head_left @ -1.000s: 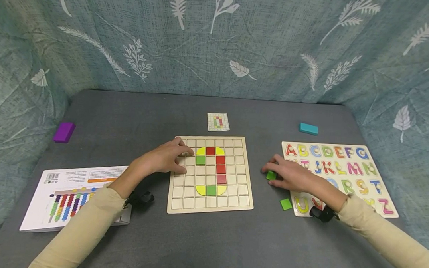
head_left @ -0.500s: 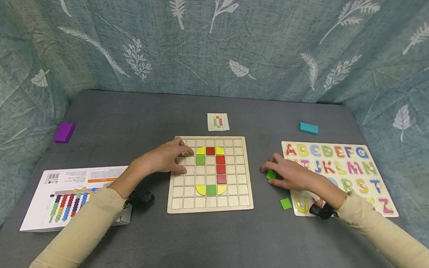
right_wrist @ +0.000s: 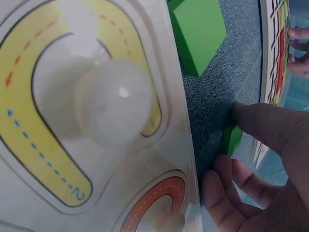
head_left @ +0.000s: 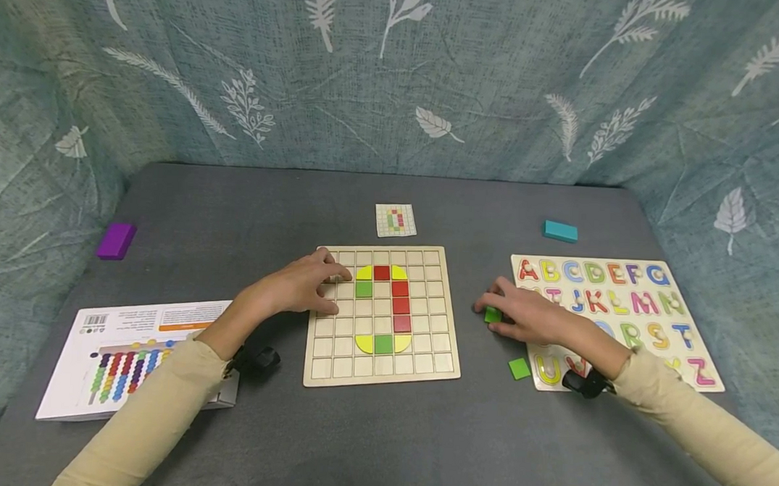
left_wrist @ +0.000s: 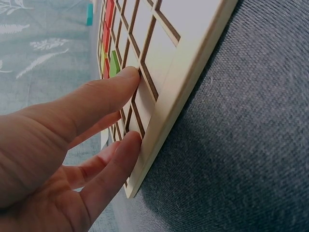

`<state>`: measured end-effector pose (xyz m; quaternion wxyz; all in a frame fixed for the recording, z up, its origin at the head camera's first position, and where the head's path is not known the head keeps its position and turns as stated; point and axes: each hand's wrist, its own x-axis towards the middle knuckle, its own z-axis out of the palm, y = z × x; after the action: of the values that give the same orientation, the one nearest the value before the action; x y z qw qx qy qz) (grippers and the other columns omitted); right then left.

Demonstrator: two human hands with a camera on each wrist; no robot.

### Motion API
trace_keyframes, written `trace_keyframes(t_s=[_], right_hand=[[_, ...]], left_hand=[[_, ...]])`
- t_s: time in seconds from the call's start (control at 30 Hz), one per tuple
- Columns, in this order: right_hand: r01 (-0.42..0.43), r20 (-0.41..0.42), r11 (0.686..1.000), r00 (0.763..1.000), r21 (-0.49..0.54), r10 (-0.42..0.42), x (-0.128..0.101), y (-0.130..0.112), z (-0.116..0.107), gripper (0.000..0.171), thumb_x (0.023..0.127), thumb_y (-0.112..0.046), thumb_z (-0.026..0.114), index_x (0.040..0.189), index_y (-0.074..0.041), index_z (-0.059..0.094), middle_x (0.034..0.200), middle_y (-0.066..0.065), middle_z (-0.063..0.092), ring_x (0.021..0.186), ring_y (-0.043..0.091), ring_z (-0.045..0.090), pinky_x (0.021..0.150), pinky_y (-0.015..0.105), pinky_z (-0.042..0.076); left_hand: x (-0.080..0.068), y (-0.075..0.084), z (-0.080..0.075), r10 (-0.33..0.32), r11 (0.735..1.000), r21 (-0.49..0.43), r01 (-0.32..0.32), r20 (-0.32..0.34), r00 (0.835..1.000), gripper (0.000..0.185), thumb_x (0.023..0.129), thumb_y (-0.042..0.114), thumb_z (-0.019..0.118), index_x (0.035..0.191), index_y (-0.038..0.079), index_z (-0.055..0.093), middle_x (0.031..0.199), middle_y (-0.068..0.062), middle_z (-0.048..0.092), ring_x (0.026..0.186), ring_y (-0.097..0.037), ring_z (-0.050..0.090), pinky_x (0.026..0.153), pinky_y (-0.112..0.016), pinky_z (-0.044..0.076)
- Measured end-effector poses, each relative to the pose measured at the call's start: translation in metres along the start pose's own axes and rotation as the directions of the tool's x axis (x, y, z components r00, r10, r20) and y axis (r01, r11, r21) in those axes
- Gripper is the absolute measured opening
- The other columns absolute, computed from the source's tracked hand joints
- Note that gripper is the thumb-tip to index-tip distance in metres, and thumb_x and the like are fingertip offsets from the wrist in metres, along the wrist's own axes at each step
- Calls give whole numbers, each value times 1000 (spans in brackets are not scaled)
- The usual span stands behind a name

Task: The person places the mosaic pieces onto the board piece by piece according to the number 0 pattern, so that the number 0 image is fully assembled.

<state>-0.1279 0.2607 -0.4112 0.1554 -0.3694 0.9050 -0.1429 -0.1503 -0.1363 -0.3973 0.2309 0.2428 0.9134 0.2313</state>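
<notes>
On the left edge of a wooden grid board point(head_left: 383, 383) rests my left hand point(head_left: 299, 281), thumb and fingers spread and relaxed. Its fingertips point(left_wrist: 128, 75) touch the board's squares and rim in the left wrist view. Red, green and yellow tiles form a partial ring on the board, with a red tile point(head_left: 400, 306) on its right side. My right hand point(head_left: 523, 310) pinches a green square tile point(head_left: 493, 315) between thumb and fingers, low at the table right of the board. A second green tile point(head_left: 519, 369) lies nearer the front, beside the alphabet puzzle board point(head_left: 647, 385).
Behind the grid board lies a small pattern card point(head_left: 395, 220) showing a similar ring. A teal block point(head_left: 560, 231) stands at the back right and a purple block point(head_left: 116, 240) at the far left. A white box point(head_left: 131, 319) lies under my left forearm. A leaf-patterned curtain point(head_left: 370, 90) closes the back.
</notes>
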Motion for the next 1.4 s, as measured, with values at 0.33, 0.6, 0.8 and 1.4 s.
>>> trace_keyframes(t_s=[0.33, 0.6, 0.8, 1.4], right_hand=[[13, -4, 1000, 1000, 14, -13, 0, -1, -1, 25, 91, -16, 67, 115, -19, 60, 109, 8, 49, 72, 8, 45, 62, 23, 39], [30, -28, 1000, 999, 3, -30, 0, -3, -1, 22, 90, -14, 68, 110, -17, 62, 106, 6, 49, 73, 8, 49, 63, 23, 41], [52, -41, 999, 998, 5, -52, 2, -3, 2, 16, 88, -8, 68, 102, -15, 63, 98, 4, 50, 75, 9, 52, 64, 22, 43], [310, -208, 951, 931, 20, -299, 68, -52, 9, 14, 87, -4, 63, 98, -13, 66, 100, 6, 54, 69, 8, 51, 62, 20, 45]], left_hand=[[1, 0, 0, 0, 1000, -4, 0, -4, 1000, 51, 81, 16, 78, 129, 8, 60, 115, -13, 45, 85, -19, 49, 75, -30, 39], [0, 1, -1, 2, 1000, -14, -2, -3, 1000, 52, 82, 15, 77, 130, 7, 59, 116, -14, 44, 83, -18, 51, 74, -30, 40], [0, 0, -1, 14, 1000, -2, -14, -3, 1000, 52, 82, 16, 77, 130, 8, 60, 117, -14, 45, 84, -19, 49, 75, -31, 40], [-1, -1, -1, 34, 999, 23, -34, -13, 999, 52, 81, 17, 78, 129, 8, 60, 116, -13, 47, 90, -21, 45, 78, -33, 38]])
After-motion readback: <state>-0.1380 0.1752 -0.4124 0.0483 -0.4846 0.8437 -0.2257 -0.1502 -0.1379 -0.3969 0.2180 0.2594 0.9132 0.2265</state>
